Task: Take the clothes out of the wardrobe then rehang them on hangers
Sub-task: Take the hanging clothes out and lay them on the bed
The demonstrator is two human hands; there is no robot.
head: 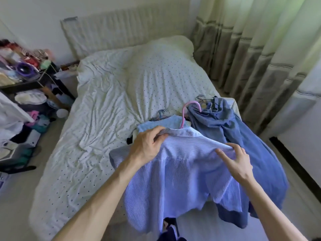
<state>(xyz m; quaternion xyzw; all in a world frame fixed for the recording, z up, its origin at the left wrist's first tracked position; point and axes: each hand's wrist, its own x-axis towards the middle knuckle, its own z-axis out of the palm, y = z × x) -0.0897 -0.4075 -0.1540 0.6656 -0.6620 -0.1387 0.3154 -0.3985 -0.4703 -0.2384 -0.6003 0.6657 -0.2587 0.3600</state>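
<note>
dotted bed (pixel 97 119) carries a pillow (pixel 163 66), blue garments (pixel 234 129), perhaps wire hangers (pixel 161 113).

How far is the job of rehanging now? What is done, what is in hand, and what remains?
Done: clothes lie out on the bed. In hand: the left hand and right hand grip the striped shirt, the pink hanger hook rising at its collar. Left: the dark blue garment and light blue garment behind it; whether they are hung is unclear.
</note>
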